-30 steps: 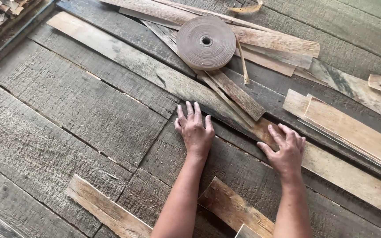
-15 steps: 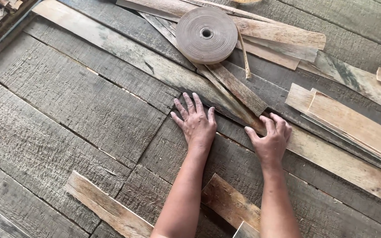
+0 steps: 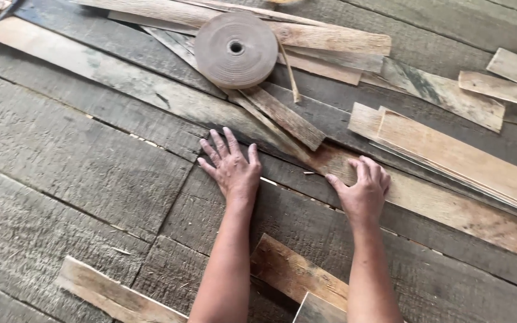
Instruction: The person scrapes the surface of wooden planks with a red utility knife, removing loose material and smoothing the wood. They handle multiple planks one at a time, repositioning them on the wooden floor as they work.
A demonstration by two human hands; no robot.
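Observation:
My left hand (image 3: 231, 167) lies flat with fingers spread on a grey veneer sheet (image 3: 79, 161), close to the seam where it meets a long strip. My right hand (image 3: 363, 188) rests with curled fingers on the edge of a long pale wood strip (image 3: 450, 206) that runs diagonally across the sheets. A round roll of brown tape (image 3: 236, 49) lies beyond both hands on top of several thin strips. Neither hand grips anything.
Thin veneer strips are scattered all around: a stack of light ones (image 3: 462, 155) at the right, narrow offcuts (image 3: 288, 116) near the roll, short brown pieces (image 3: 294, 275) between my forearms and one (image 3: 112, 293) at the lower left.
Both hands have slid a little toward me and to the left along the seam. My right hand's fingers have curled onto the strip's edge. The view has shifted slightly.

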